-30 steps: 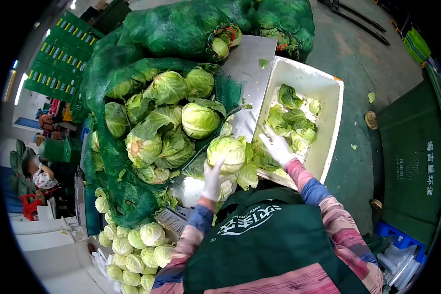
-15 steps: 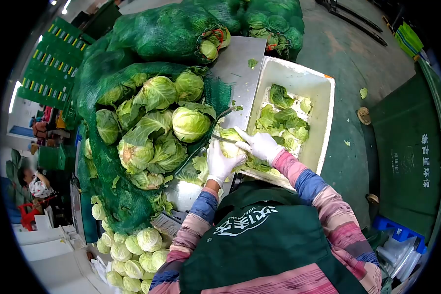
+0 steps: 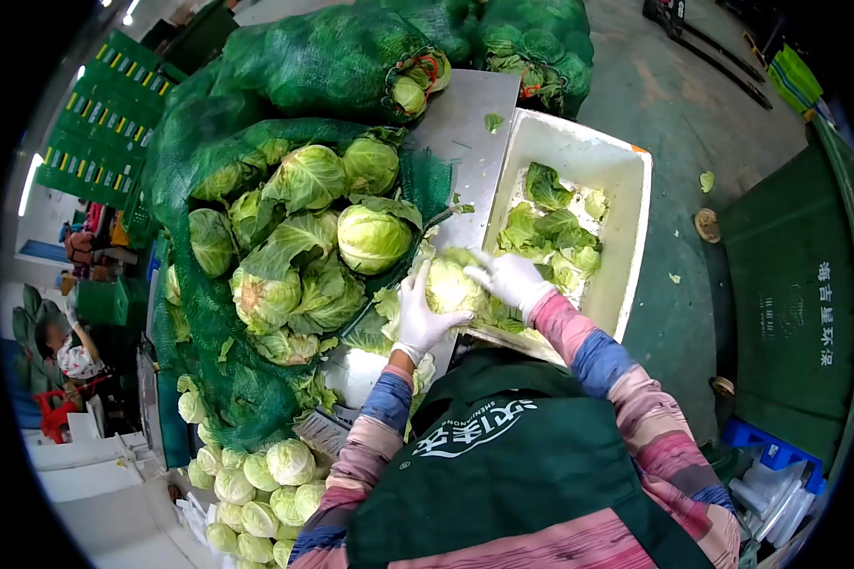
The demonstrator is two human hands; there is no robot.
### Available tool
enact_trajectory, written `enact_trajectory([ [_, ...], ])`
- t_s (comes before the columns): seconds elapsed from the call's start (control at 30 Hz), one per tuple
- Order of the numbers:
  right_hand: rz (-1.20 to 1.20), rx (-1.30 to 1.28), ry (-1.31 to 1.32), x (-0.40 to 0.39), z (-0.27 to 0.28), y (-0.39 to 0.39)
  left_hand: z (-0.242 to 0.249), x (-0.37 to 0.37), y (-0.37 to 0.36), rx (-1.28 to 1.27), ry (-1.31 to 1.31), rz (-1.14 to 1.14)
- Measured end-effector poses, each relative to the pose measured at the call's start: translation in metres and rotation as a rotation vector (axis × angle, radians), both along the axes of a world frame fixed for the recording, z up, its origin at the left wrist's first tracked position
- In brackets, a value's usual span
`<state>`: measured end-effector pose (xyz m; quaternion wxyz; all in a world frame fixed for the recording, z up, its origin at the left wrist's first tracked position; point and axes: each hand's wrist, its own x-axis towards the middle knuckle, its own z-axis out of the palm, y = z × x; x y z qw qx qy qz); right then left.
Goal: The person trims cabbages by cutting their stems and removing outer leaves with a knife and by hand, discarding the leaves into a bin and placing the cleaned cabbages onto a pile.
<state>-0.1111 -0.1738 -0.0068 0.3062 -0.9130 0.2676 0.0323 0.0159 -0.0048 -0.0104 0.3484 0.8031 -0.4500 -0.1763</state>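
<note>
Gripping cabbage (image 3: 453,284) (both hands) beside bin rim (image 3: 499,194).

Cabbage pile (image 3: 304,237) lies left of the tub (image 3: 626,190) (leaves (image 3: 550,228) inside).

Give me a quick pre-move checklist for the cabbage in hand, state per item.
1. Left hand on cabbage: ok, palm cups its left side.
2. Right hand on cabbage: ok, fingers lie over its top right.
3. Knife clear of fingers: cannot tell, no blade shows in this view.
4. Bin within reach: ok, it sits just right of the hands, with leaves inside and room left.
5. Loose outer leaves off: cannot tell, some leaf hangs under the head.
6. Pile steady: ok, heads rest in the open net sack, none at the edge.
</note>
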Motion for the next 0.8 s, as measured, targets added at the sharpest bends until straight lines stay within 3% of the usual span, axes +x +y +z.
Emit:
enact_trajectory([
  [0.07,-0.247,0.028,0.053,-0.014,-0.045,-0.024,-0.002,0.007,0.006,-0.003,0.036,-0.034],
  [0.1,-0.333,0.053,0.257,-0.021,-0.056,-0.037,-0.011,0.011,0.011,-0.006,0.035,-0.033],
  [0.17,-0.360,-0.050,0.176,-0.032,-0.052,-0.032,-0.009,0.016,0.011,-0.180,0.363,-0.005],
  [0.23,-0.276,0.097,-0.134,-0.030,-0.035,-0.013,-0.008,0.020,0.014,-0.104,0.395,0.019],
  [0.37,0.169,-0.096,-0.140,-0.007,-0.002,0.005,-0.008,0.023,-0.008,-0.037,0.303,-0.044],
  [0.47,0.217,-0.143,-0.115,-0.002,-0.009,-0.005,-0.002,0.008,-0.026,0.054,0.093,0.005],
  [0.57,0.222,-0.136,-0.023,-0.001,-0.003,-0.011,0.000,-0.001,-0.036,-0.065,0.157,0.063],
  [0.73,0.177,-0.097,0.048,0.006,0.005,-0.014,-0.019,-0.003,-0.034,-0.003,0.223,0.071],
  [0.8,0.033,0.070,-0.092,0.012,-0.007,-0.032,-0.019,-0.012,-0.025,-0.016,0.036,0.099],
])
